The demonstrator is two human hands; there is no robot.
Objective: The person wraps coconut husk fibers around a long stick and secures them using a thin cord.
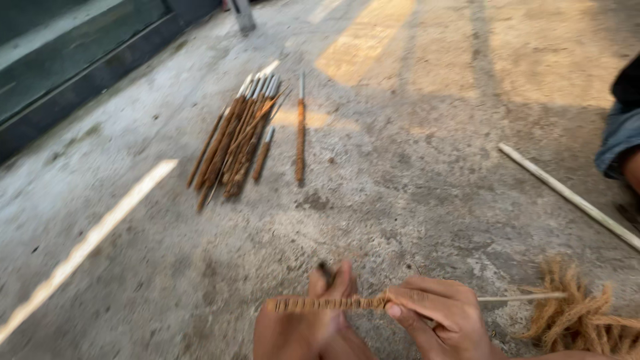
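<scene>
At the bottom of the head view, my left hand (307,327) grips the left part of a thin stick wrapped in brown coir fibre (327,304). My right hand (437,317) pinches the same stick where the wrapping ends; the bare pale end of the stick (520,298) pokes out to the right. A tangle of loose coir rope (580,317) lies just right of my right hand. Farther away on the concrete lies a bundle of several finished fibre-wrapped sticks (237,137), with one single wrapped stick (301,130) beside it.
A long pale stick (567,195) lies diagonally at the right. A pale strip (87,243) lies on the floor at the left. Someone's denim-clad limb (620,133) shows at the right edge. A dark wall base (80,73) runs along the upper left.
</scene>
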